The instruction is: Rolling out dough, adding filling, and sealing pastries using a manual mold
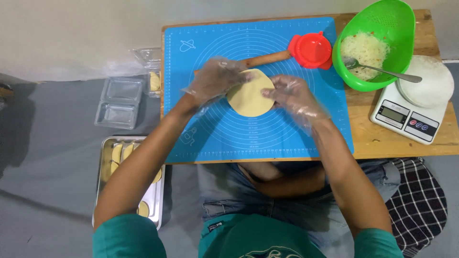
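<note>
While folded pieces (117, 154) already fill the tray (103, 162), left hand (215, 79) and right hand (294, 95) pinch a flat, unfilled dough round (248, 98) between them

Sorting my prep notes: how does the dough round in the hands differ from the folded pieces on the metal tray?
The dough round is an open flat circle; the folded pieces are half-moons. The round lies on the blue mat on the board, touched by the gloved left hand and right hand; the pieces sit untouched on the metal tray lower down. Both are pale yellow.
</note>
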